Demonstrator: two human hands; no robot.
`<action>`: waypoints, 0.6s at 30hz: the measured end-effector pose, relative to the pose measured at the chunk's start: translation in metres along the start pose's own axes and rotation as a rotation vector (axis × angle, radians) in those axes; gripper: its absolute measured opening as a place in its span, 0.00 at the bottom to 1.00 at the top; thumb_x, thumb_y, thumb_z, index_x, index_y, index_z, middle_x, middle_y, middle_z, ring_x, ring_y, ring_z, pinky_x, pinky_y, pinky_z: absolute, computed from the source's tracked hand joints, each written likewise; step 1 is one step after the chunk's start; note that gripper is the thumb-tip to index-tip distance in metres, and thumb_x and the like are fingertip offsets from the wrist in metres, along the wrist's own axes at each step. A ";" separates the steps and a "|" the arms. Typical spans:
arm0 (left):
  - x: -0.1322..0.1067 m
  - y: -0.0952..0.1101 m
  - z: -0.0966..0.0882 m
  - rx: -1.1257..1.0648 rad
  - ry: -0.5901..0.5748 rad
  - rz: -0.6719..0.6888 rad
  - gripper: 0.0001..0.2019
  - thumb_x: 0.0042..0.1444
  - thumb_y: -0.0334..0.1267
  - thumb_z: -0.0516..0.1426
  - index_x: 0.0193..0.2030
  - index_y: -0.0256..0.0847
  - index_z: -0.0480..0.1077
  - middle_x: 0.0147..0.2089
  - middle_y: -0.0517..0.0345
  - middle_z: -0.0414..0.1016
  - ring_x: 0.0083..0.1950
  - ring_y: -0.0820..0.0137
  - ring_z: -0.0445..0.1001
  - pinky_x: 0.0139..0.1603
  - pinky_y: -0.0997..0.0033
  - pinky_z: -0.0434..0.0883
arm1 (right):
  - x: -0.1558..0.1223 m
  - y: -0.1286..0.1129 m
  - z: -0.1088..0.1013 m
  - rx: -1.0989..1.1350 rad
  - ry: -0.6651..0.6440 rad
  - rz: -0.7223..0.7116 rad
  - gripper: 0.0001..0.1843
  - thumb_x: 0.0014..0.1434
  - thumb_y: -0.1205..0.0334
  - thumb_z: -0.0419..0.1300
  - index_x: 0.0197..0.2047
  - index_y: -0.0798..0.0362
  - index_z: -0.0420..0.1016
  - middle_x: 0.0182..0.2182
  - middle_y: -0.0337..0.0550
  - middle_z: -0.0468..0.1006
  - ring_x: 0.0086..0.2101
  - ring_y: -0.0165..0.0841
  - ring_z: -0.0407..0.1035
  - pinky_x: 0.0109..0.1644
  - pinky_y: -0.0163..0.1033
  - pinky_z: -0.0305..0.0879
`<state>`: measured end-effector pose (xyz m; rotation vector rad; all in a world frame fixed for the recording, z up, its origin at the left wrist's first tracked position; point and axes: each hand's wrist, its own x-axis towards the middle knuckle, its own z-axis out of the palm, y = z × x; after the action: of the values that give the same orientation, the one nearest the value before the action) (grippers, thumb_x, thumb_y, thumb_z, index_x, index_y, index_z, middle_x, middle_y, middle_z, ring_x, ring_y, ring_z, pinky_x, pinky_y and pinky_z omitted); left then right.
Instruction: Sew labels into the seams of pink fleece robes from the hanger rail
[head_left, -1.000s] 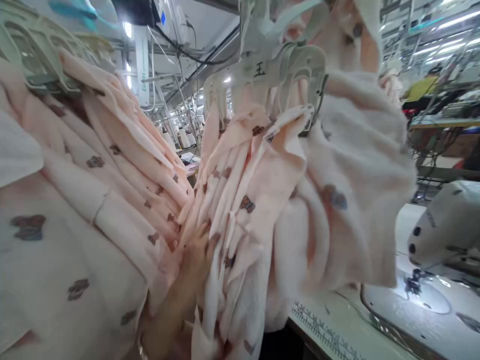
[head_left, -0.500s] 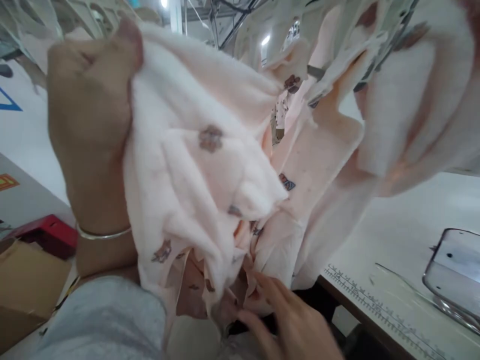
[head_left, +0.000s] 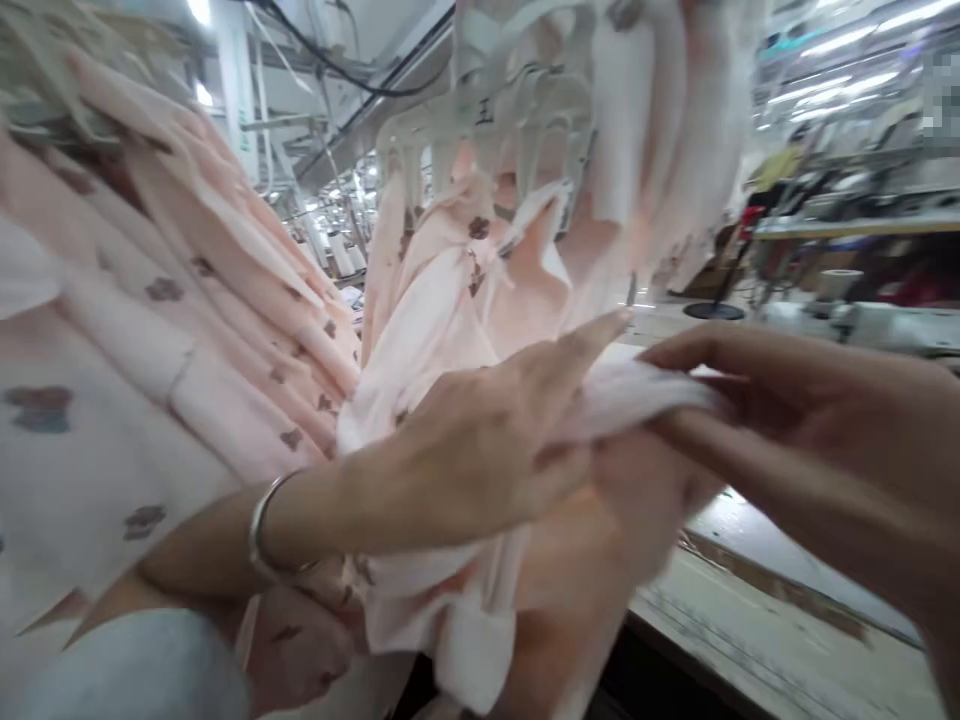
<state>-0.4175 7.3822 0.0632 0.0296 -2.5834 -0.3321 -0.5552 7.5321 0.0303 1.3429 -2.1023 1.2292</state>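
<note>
A pale pink plush garment piece (head_left: 592,560) with a small brown print hangs between my two hands. My left hand (head_left: 480,440), with a silver bangle at its wrist, reaches across the middle with its fingers against the cloth; motion blurs them. On the right, my right hand (head_left: 795,420) pinches a folded edge of the garment piece between thumb and fingers. Directly beyond them, a similar pink piece (head_left: 517,290) hangs from pale plastic clip hangers (head_left: 517,140). The lower part of the held cloth drops toward my lap.
A row of printed pink pieces (head_left: 225,330) hangs on the left. At the lower right lies a pale work table (head_left: 750,610) with a ruler strip along its edge. Farther back on the right are a black round stand base (head_left: 712,311) and shelving (head_left: 862,230).
My view has swung to the right. My left hand has come down from the upper left to the middle, and my right hand has risen to the right, now gripping the cloth edge.
</note>
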 end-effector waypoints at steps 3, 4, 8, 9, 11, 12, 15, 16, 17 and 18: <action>0.042 0.000 0.013 0.039 -0.044 0.072 0.22 0.54 0.34 0.50 0.56 0.40 0.65 0.37 0.58 0.74 0.39 0.67 0.72 0.43 0.66 0.68 | -0.010 -0.006 0.010 -0.407 0.251 -0.100 0.14 0.63 0.54 0.50 0.42 0.53 0.71 0.35 0.51 0.73 0.38 0.41 0.69 0.43 0.47 0.65; 0.054 -0.001 0.013 0.056 -0.025 0.078 0.18 0.53 0.33 0.50 0.51 0.39 0.69 0.35 0.58 0.73 0.40 0.66 0.72 0.44 0.65 0.67 | -0.022 -0.007 0.021 -0.460 0.305 -0.102 0.13 0.65 0.56 0.49 0.43 0.54 0.70 0.37 0.52 0.72 0.40 0.42 0.68 0.45 0.47 0.64; 0.082 0.001 0.010 0.184 0.084 0.059 0.08 0.51 0.34 0.52 0.34 0.37 0.71 0.28 0.59 0.67 0.42 0.64 0.70 0.50 0.63 0.63 | -0.084 -0.007 0.074 0.088 -0.077 0.132 0.09 0.65 0.62 0.48 0.46 0.50 0.66 0.31 0.41 0.73 0.28 0.32 0.67 0.29 0.35 0.63; 0.084 0.001 0.010 0.225 0.118 0.050 0.07 0.50 0.35 0.53 0.33 0.36 0.71 0.28 0.59 0.66 0.41 0.64 0.70 0.50 0.63 0.63 | -0.098 -0.006 0.084 0.180 -0.152 0.199 0.08 0.65 0.61 0.48 0.40 0.51 0.67 0.29 0.40 0.72 0.27 0.31 0.66 0.27 0.34 0.61; 0.081 -0.002 0.011 0.289 0.175 0.016 0.08 0.51 0.37 0.53 0.34 0.36 0.71 0.27 0.60 0.66 0.38 0.67 0.69 0.47 0.65 0.64 | -0.123 -0.004 0.100 0.281 -0.229 0.306 0.10 0.63 0.60 0.49 0.32 0.52 0.65 0.25 0.38 0.68 0.25 0.29 0.64 0.25 0.32 0.58; 0.077 -0.005 0.012 0.307 0.199 -0.013 0.09 0.52 0.38 0.53 0.35 0.37 0.71 0.28 0.60 0.67 0.36 0.69 0.68 0.44 0.67 0.65 | -0.133 -0.003 0.105 0.308 -0.243 0.334 0.09 0.61 0.61 0.50 0.29 0.52 0.63 0.24 0.37 0.67 0.25 0.29 0.64 0.26 0.31 0.58; 0.063 -0.020 0.008 0.259 0.225 -0.154 0.12 0.56 0.40 0.50 0.41 0.38 0.71 0.32 0.63 0.69 0.34 0.73 0.66 0.37 0.72 0.63 | -0.159 -0.002 0.115 0.289 -0.289 0.297 0.01 0.53 0.66 0.55 0.30 0.51 0.65 0.29 0.39 0.69 0.31 0.31 0.68 0.33 0.32 0.65; 0.057 -0.026 0.005 0.212 0.219 -0.212 0.13 0.57 0.39 0.49 0.44 0.39 0.71 0.33 0.64 0.69 0.34 0.73 0.66 0.36 0.73 0.62 | -0.165 -0.003 0.118 0.254 -0.294 0.262 0.02 0.52 0.67 0.56 0.31 0.51 0.66 0.31 0.40 0.70 0.33 0.33 0.68 0.35 0.34 0.66; 0.051 -0.031 0.000 0.164 0.216 -0.264 0.14 0.58 0.39 0.49 0.46 0.40 0.71 0.33 0.65 0.70 0.34 0.73 0.67 0.35 0.74 0.62 | -0.170 -0.004 0.121 0.210 -0.279 0.228 0.02 0.52 0.67 0.57 0.32 0.51 0.67 0.33 0.41 0.70 0.34 0.35 0.68 0.36 0.36 0.68; 0.046 -0.037 -0.005 0.116 0.208 -0.305 0.15 0.58 0.38 0.48 0.48 0.41 0.70 0.34 0.65 0.70 0.35 0.73 0.67 0.35 0.74 0.63 | -0.172 -0.007 0.123 0.155 -0.238 0.198 0.02 0.53 0.66 0.57 0.33 0.51 0.68 0.33 0.42 0.71 0.34 0.36 0.68 0.36 0.38 0.68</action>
<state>-0.4564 7.3415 0.0815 0.4782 -2.3860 -0.2720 -0.4480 7.5253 -0.1520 1.4373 -2.3959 1.3968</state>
